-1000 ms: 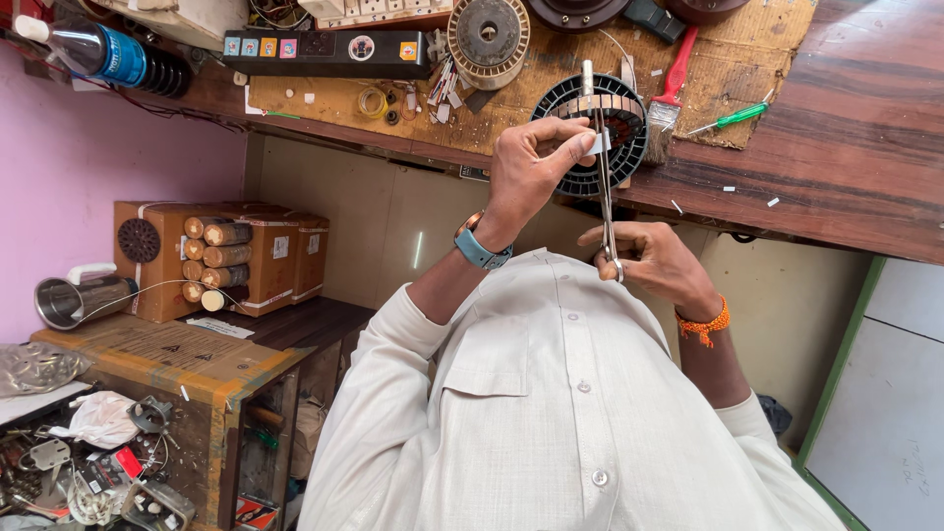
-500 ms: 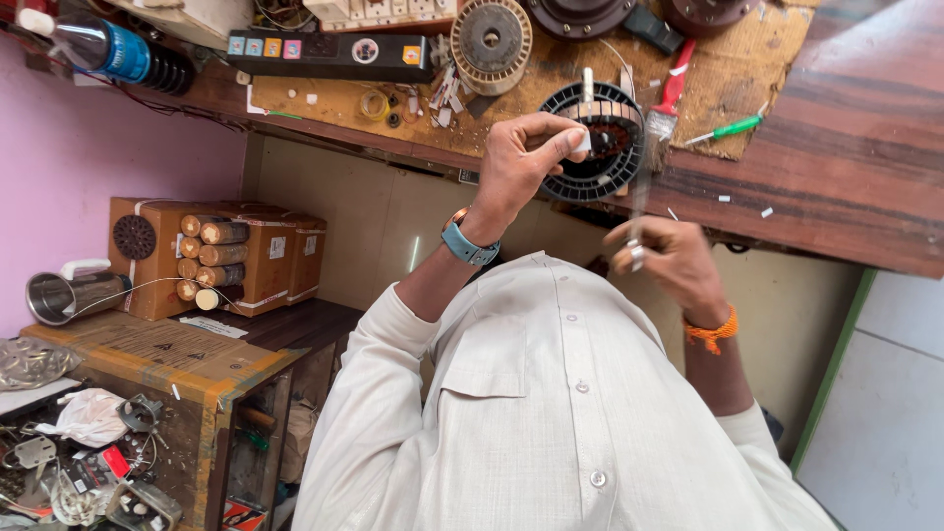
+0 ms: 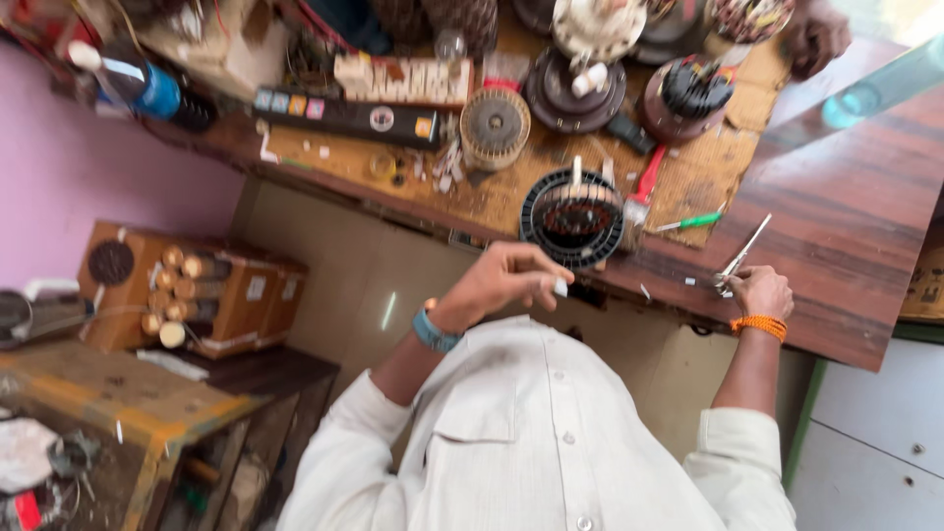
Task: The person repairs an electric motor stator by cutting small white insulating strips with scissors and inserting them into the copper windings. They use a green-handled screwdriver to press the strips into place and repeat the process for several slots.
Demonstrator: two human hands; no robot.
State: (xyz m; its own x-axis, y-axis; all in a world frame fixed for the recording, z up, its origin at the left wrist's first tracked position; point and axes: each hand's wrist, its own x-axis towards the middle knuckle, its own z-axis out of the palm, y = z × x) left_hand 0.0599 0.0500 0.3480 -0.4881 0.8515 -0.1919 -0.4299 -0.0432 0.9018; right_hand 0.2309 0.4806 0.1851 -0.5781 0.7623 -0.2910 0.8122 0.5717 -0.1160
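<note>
Left hand [image 3: 506, 280] raised in front of the bench edge, fingers pinched on a small white piece [image 3: 560, 287]. Black stator ring [image 3: 572, 218] sits on the bench [image 3: 836, 226] just above that hand, not touching it. Right hand [image 3: 759, 292] rests on the dark wood off to the right, closed around scissors [image 3: 739, 260], blades angled up and away. Green screwdriver [image 3: 691, 222] and red-handled brush [image 3: 644, 187] lie between ring and scissors. Another person's hand [image 3: 811, 34] at the far top corner.
</note>
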